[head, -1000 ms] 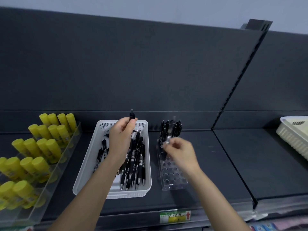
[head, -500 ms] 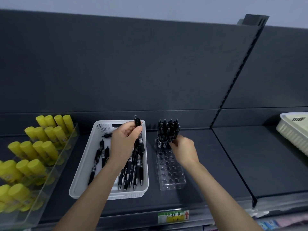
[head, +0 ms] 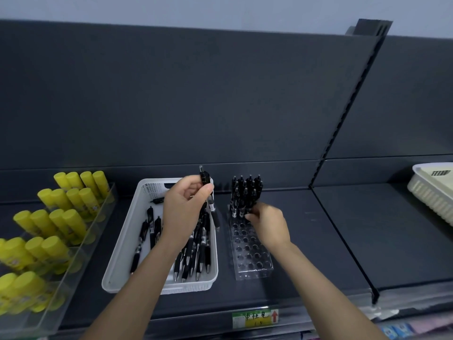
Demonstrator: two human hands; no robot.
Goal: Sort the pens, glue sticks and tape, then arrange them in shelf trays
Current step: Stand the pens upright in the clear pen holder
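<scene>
Nearest, a green-and-yellow price label (head: pixel 255 318) is sitting on the front edge of the dark shelf (head: pixel 331 241). Just behind it, a white basket (head: pixel 122 241) is resting on the shelf, with loose black pens (head: pixel 203 246) lying lengthwise in it, tips pointing toward the front. Just beside it on the right, a clear rack (head: pixel 255 266) is standing, rows of round holes showing in its front half. Off to the left, yellow glue sticks (head: pixel 58 222) are leaning in rows inside a clear tray (head: pixel 73 278). Above the basket's far right corner, the left hand (head: pixel 185 207) is gripping a pen bunch (head: pixel 207 190), fingers curled round the barrels and the clip ends poking up past the thumb. The right hand (head: pixel 267 224) is reaching over the rack, its fingers curling at the base of the standing pens (head: pixel 246 192) that are filling the rack's back rows; whether it is pinching one, I cannot tell. Farther right, a cream basket (head: pixel 431 195) is sitting on the shelf, and a dark back panel (head: pixel 196 94) is rising behind everything.
</scene>
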